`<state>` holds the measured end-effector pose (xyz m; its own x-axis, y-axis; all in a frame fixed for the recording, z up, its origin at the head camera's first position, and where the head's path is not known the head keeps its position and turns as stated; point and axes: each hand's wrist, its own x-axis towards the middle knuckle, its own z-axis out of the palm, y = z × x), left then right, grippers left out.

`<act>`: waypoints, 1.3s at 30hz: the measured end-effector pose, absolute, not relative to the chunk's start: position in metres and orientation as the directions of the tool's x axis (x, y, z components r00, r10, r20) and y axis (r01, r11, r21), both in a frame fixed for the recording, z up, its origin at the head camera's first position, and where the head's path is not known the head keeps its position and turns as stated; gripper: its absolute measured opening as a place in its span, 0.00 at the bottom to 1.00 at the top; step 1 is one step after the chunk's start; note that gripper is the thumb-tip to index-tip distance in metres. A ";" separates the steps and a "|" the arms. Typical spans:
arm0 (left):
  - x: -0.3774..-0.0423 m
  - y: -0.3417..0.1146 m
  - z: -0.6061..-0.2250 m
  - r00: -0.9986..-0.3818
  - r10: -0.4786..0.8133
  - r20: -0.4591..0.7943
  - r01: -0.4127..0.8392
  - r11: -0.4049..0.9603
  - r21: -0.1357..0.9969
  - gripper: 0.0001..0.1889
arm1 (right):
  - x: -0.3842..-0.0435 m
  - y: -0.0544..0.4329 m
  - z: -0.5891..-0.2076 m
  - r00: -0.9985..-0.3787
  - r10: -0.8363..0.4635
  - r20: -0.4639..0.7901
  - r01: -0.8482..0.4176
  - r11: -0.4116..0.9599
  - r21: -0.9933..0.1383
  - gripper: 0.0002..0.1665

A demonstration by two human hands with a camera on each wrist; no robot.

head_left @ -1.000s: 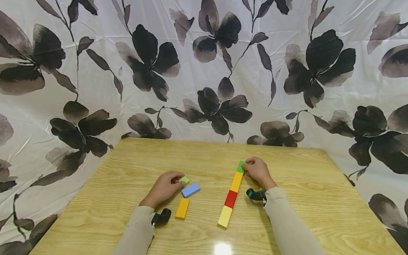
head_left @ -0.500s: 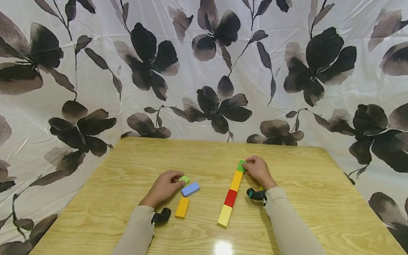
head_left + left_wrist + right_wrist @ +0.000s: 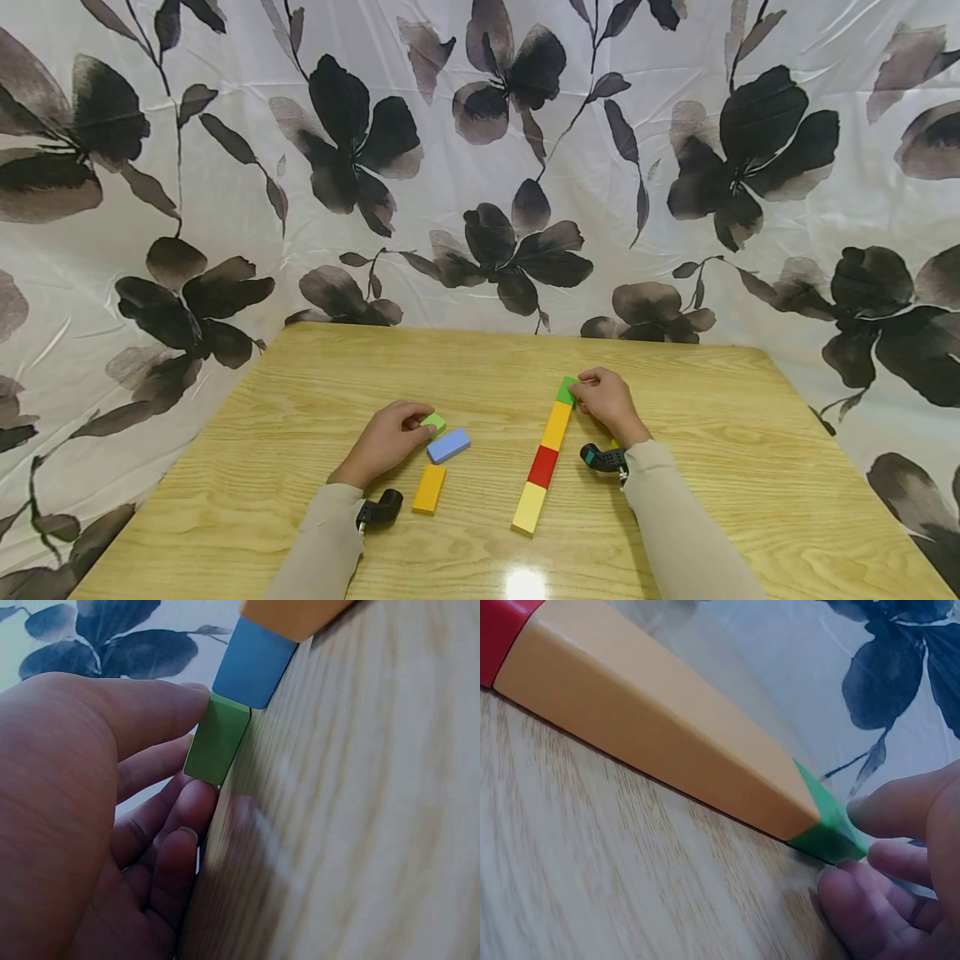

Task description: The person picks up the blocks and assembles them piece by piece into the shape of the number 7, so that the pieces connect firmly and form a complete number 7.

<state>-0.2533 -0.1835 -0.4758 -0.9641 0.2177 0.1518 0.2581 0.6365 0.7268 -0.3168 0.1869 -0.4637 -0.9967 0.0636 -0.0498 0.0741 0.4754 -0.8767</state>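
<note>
Nothing has visibly shifted, so work seems paused. The right hand [image 3: 609, 403] pinches the green block [image 3: 566, 390] ending the row [image 3: 543, 467], far right; the left hand [image 3: 385, 442] pinches the lime block [image 3: 432, 422] at left.

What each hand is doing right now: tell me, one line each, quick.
Left hand: holding, pinching the light green block.
Right hand: holding, pinching the darker green block at the far end of the block row.
</note>
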 end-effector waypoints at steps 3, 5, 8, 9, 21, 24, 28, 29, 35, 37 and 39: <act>-0.253 -0.183 -0.476 -0.964 0.217 0.151 0.257 0.634 0.729 0.17 | -0.316 0.188 -0.464 -0.997 0.066 -0.044 0.069 0.443 -0.894 0.22; -0.252 -0.183 -0.477 -0.965 0.216 0.148 0.254 0.633 0.731 0.17 | -0.314 0.189 -0.464 -0.998 0.063 -0.029 0.053 0.421 -0.906 0.22; -0.253 -0.184 -0.477 -0.965 0.217 0.147 0.254 0.638 0.727 0.17 | -0.309 0.192 -0.459 -0.998 0.059 0.007 0.017 0.404 -0.914 0.22; -0.254 -0.184 -0.477 -0.965 0.218 0.147 0.255 0.639 0.726 0.18 | -0.306 0.193 -0.457 -0.998 0.058 0.024 0.002 0.402 -0.916 0.22; -0.252 -0.183 -0.472 -0.965 0.222 0.140 0.252 0.638 0.727 0.18 | -0.280 0.215 -0.445 -0.994 0.082 0.075 -0.038 0.383 -0.923 0.21; -0.252 -0.183 -0.472 -0.966 0.219 0.140 0.250 0.637 0.729 0.19 | -0.274 0.220 -0.444 -0.994 0.074 0.078 -0.044 0.381 -0.924 0.22; -0.251 -0.182 -0.472 -0.966 0.221 0.137 0.249 0.632 0.734 0.19 | -0.267 0.229 -0.444 -0.993 0.061 0.097 -0.064 0.408 -0.911 0.22; -0.251 -0.182 -0.472 -0.965 0.223 0.137 0.250 0.633 0.733 0.19 | -0.265 0.232 -0.445 -0.993 0.057 0.101 -0.068 0.420 -0.905 0.22; -0.252 -0.182 -0.472 -0.965 0.223 0.138 0.252 0.647 0.719 0.18 | -0.252 0.245 -0.447 -0.990 0.040 0.134 -0.097 0.489 -0.867 0.21; -0.252 -0.182 -0.472 -0.965 0.222 0.136 0.251 0.648 0.719 0.18 | -0.248 0.248 -0.447 -0.988 0.036 0.148 -0.109 0.511 -0.853 0.20; -0.252 -0.182 -0.472 -0.966 0.221 0.135 0.249 0.645 0.722 0.19 | -0.245 0.251 -0.449 -0.987 0.033 0.157 -0.117 0.527 -0.842 0.20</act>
<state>-0.2521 -0.1820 -0.4716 -0.9659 0.2208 0.1352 0.2486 0.6453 0.7224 -0.2448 0.2510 -0.4486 -0.9870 0.0326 0.1574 -0.1169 0.5267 -0.8420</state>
